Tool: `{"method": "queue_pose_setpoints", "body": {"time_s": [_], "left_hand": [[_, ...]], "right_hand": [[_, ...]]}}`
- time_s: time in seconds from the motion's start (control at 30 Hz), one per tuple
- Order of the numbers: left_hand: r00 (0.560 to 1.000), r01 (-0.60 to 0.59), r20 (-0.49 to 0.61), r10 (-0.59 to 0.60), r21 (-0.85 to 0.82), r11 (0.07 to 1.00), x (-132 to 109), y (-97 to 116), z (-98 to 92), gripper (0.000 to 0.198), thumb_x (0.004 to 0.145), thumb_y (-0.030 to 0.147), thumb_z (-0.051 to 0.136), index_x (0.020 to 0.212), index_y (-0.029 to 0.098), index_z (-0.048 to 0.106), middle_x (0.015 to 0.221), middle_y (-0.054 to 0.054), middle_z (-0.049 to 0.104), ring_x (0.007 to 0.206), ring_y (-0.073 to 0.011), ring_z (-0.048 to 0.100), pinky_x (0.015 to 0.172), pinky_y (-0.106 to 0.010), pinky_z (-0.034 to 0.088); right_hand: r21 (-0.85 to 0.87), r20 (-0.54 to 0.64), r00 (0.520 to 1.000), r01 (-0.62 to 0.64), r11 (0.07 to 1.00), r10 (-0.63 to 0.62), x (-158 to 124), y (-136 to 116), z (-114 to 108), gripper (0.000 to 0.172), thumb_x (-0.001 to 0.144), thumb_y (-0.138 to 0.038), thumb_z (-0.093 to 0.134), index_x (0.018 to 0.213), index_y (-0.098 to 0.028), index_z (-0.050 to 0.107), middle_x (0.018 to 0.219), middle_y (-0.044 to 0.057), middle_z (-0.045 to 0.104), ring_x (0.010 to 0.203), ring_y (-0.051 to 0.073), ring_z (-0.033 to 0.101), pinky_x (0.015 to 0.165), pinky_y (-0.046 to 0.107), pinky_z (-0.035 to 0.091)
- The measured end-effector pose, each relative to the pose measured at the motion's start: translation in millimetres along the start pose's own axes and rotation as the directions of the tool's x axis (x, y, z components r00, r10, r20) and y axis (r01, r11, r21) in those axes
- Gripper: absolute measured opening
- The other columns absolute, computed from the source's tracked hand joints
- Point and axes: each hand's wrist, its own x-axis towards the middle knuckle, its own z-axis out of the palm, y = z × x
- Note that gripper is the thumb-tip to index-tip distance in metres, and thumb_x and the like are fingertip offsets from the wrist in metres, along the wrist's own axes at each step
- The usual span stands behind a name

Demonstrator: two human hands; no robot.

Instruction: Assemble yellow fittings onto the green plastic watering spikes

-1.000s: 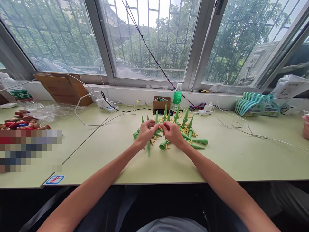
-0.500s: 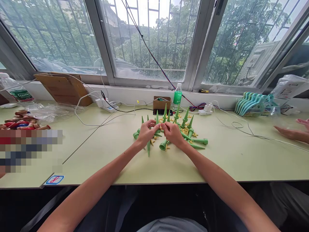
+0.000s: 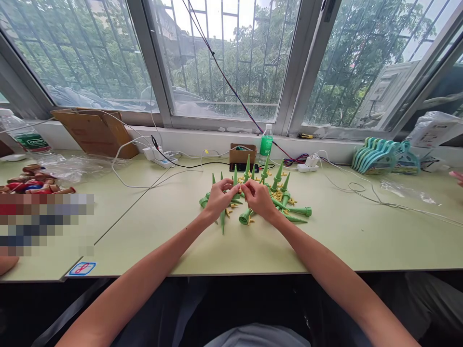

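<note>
My left hand (image 3: 218, 196) and my right hand (image 3: 259, 197) meet fingertip to fingertip above the middle of the table. Both are closed in a pinch; whatever sits between the fingertips is too small and covered to name. Around and behind them are several green plastic watering spikes (image 3: 277, 176), some upright on their caps, others on their sides. One lying green spike (image 3: 222, 217) points toward me by my left hand. Small yellow plastic valves (image 3: 278, 195) are heaped among the spikes, mostly past my right hand.
Behind the spikes are a small cardboard box (image 3: 242, 155), a phone and a green-labelled bottle (image 3: 266, 140). White cables and a power strip (image 3: 307, 164) run along the back. Turquoise hangers (image 3: 374, 156) and a clear plastic bag (image 3: 408, 191) lie right; red-and-tan pieces (image 3: 34, 180) left.
My hands hold nearly the same place, with only slight finger movement. At the right, another person's hand has drawn back to the edge, and a clear plastic bag now lies on the table.
</note>
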Motion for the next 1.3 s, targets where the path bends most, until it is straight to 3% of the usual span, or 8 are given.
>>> {"method": "queue_pose_setpoints", "body": {"time_s": [0.23, 1.3], "left_hand": [[1.0, -0.028, 0.003, 0.028, 0.036, 0.999, 0.4, -2.1, -0.6, 0.041, 0.069, 0.054, 0.067, 0.083, 0.017, 0.057, 0.067, 0.0, 0.061, 0.044, -0.0056, 0.041, 0.039, -0.019, 0.029], [0.998, -0.056, 0.019, 0.055, 0.04, 0.998, -0.6, -0.9, -0.2, 0.038, 0.07, 0.051, 0.066, 0.083, 0.017, 0.055, 0.068, 0.0, 0.059, 0.045, -0.0057, 0.042, 0.037, -0.018, 0.029]], "right_hand": [[-0.028, -0.013, 1.0, 0.008, 1.0, -0.008, 1.4, 1.0, 0.8, 0.036, 0.094, -0.041, 0.04, 0.066, -0.02, 0.044, 0.051, -0.003, 0.047, 0.046, 0.011, 0.044, 0.052, 0.024, 0.033], [-0.058, 0.003, 0.999, 0.05, 0.997, -0.049, 0.3, 3.9, 2.4, 0.035, 0.095, -0.038, 0.037, 0.065, -0.02, 0.041, 0.05, -0.003, 0.047, 0.047, 0.011, 0.043, 0.053, 0.024, 0.03]]}}
